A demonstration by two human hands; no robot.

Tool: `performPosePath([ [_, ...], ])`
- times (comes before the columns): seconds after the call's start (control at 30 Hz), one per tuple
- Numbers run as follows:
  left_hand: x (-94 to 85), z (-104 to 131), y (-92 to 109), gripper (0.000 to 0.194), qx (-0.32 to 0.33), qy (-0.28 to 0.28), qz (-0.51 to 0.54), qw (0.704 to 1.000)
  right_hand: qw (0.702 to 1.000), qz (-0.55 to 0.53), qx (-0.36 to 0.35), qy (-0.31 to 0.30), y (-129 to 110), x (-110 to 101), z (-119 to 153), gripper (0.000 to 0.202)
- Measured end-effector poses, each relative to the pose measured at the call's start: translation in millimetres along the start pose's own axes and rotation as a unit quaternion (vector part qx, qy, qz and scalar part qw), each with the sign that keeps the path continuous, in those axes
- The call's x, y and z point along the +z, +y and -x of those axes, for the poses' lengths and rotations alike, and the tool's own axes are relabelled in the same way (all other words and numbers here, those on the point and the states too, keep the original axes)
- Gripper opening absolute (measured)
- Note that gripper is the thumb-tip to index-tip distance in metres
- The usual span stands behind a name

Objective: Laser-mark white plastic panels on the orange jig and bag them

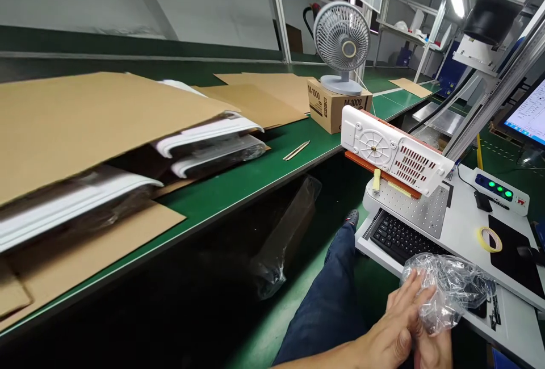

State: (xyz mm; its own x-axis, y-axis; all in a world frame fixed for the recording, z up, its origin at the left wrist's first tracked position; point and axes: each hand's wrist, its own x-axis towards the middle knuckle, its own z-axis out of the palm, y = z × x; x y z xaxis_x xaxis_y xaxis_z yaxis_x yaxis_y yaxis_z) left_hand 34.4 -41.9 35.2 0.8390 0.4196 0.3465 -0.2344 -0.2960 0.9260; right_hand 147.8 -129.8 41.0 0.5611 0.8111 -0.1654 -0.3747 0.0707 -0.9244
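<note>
Plastic bag point(451, 286) lies bunched, near right, not yet released.
My left hand point(394, 323) presses it, fingers straight; my right hand's point(435, 347) finger state I cannot tell.

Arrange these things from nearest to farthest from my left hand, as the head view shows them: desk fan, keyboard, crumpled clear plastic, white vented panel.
1. Crumpled clear plastic: touching the left hand.
2. Keyboard: just beyond the plastic.
3. White vented panel: farther ahead, beyond the keyboard.
4. Desk fan: farthest, on a cardboard box at the back.
</note>
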Motion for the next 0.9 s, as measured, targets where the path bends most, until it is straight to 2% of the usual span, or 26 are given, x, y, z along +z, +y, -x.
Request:
performPosePath([
  [0.1, -7.0, -2.3, 2.8, 0.071, 0.015, 0.008, 0.033, 0.999, 0.997, 0.016, -0.004, 0.074, -2.5, -4.2, -7.9, 0.098],
  [0.17, -17.3, -5.8, 8.7, 0.065, 0.008, 0.032, 0.057, 0.998, 0.994, 0.034, -0.019, 0.100, -5.6, -12.8, -16.3, 0.099],
  [0.23, -33.6, -10.0, 14.8, 0.053, -0.016, 0.077, 0.069, 0.994, 0.989, 0.073, -0.049, 0.122, -12.8, -24.3, -27.7, 0.098],
  [0.3, -57.5, -14.2, 16.9, 0.042, -0.049, 0.136, 0.052, 0.988, 0.978, 0.121, -0.090, 0.145, -26.9, -34.4, -40.6, 0.099],
  [0.4, -109.9, -20.8, 9.4, 0.037, -0.098, 0.237, -0.008, 0.966, 0.971, 0.143, -0.120, 0.149, -61.7, -37.7, -58.8, 0.103],
  [0.53, -202.5, -37.8, -7.2, 0.035, -0.109, 0.363, -0.103, 0.920, 0.979, 0.115, -0.128, 0.109, -110.9, -18.9, -82.7, 0.106],
  [0.63, -271.4, -59.1, -14.3, 0.032, -0.112, 0.424, -0.177, 0.881, 0.981, 0.142, -0.119, 0.051, -129.8, 1.0, -110.2, 0.087],
  [0.7, -311.3, -75.1, -16.5, 0.032, -0.118, 0.443, -0.202, 0.865, 0.970, 0.212, -0.119, -0.008, -133.7, 15.0, -135.5, 0.073],
  [0.73, -329.1, -83.1, -17.5, 0.031, -0.122, 0.450, -0.211, 0.859, 0.954, 0.270, -0.128, -0.038, -134.2, 22.4, -149.9, 0.068],
  [0.8, -360.7, -98.2, -20.1, 0.033, -0.132, 0.466, -0.229, 0.845, 0.900, 0.400, -0.158, -0.074, -133.5, 38.0, -180.7, 0.058],
  [0.9, -398.8, -117.2, -28.2, 0.046, -0.147, 0.489, -0.249, 0.823, 0.822, 0.530, -0.199, -0.059, -131.4, 59.1, -226.6, 0.035],
])
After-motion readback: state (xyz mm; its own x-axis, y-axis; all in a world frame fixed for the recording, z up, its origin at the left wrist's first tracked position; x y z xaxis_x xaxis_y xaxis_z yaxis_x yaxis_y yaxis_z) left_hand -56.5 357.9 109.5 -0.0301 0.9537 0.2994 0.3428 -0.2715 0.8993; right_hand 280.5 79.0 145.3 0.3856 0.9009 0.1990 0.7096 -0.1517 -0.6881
